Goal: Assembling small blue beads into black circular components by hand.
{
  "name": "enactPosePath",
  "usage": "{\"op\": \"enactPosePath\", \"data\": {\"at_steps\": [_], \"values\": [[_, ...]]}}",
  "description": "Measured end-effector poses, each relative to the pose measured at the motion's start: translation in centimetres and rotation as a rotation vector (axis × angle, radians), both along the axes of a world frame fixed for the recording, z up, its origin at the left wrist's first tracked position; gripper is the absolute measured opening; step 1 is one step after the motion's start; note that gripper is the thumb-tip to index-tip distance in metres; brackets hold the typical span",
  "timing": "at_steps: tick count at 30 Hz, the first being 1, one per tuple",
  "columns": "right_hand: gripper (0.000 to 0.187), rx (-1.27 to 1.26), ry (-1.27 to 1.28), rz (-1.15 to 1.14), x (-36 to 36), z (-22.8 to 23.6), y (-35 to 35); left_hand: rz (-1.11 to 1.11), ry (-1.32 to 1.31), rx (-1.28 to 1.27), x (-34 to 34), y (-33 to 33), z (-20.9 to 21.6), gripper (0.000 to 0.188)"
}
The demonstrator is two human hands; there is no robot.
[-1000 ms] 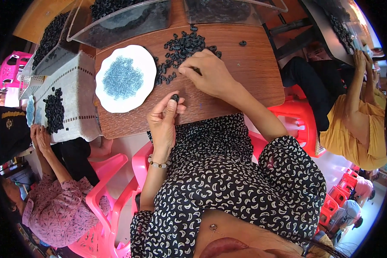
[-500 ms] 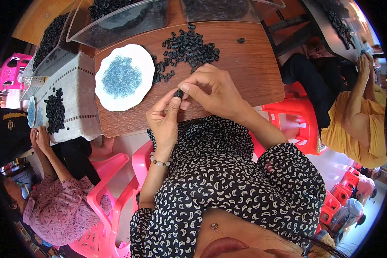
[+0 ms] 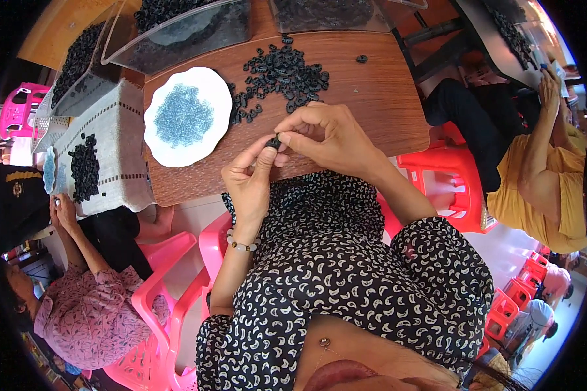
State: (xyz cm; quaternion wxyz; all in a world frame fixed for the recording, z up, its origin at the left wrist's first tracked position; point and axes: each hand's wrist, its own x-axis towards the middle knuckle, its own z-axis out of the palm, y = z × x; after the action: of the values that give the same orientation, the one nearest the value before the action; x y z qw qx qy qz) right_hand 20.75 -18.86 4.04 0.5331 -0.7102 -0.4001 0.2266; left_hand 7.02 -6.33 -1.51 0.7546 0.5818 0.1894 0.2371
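Observation:
Between the thumb and fingers of my left hand [image 3: 251,173] sits a small black plastic part [image 3: 273,143], held above the table's near edge. My right hand [image 3: 329,140] is closed in a pinch at the same part, thumb and forefinger touching its upper right side. Whether a smaller piece is between those fingertips is hidden. Beyond my hands lies a loose heap of similar black parts [image 3: 287,75] on the brown wooden table [image 3: 372,98]. Left of the heap, a white scalloped plate [image 3: 160,153] carries a mound of tiny clear bluish pieces [image 3: 182,117].
Clear plastic bins [image 3: 202,36] of black parts stand along the table's far edge. One stray black part [image 3: 361,58] lies at the right. People sit on both sides, one in a pink patterned shirt [image 3: 98,313], one in yellow [image 3: 541,189]. A red stool [image 3: 447,186] stands at right.
My right fingertips have shifted slightly down and right around the black part, which is turned a little. My left hand keeps its hold. The view has moved slightly.

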Motion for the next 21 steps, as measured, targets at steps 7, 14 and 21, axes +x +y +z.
{"op": "enactPosePath", "data": {"at_steps": [7, 14, 21], "values": [[0.016, 0.089, 0.380, 0.127, 0.7, -1.4, 0.0, -0.022, 0.000, -0.005, -0.1, 0.0, 0.0, 0.023], [0.010, 0.099, 0.384, 0.111, 1.0, -0.9, -0.3, -0.039, -0.011, 0.001, -0.1, -0.1, 0.3, 0.023], [0.007, 0.010, 0.125, 0.058, 0.7, -0.2, -0.5, -0.045, 0.007, 0.023, 0.0, 0.0, -0.1, 0.021]]}}
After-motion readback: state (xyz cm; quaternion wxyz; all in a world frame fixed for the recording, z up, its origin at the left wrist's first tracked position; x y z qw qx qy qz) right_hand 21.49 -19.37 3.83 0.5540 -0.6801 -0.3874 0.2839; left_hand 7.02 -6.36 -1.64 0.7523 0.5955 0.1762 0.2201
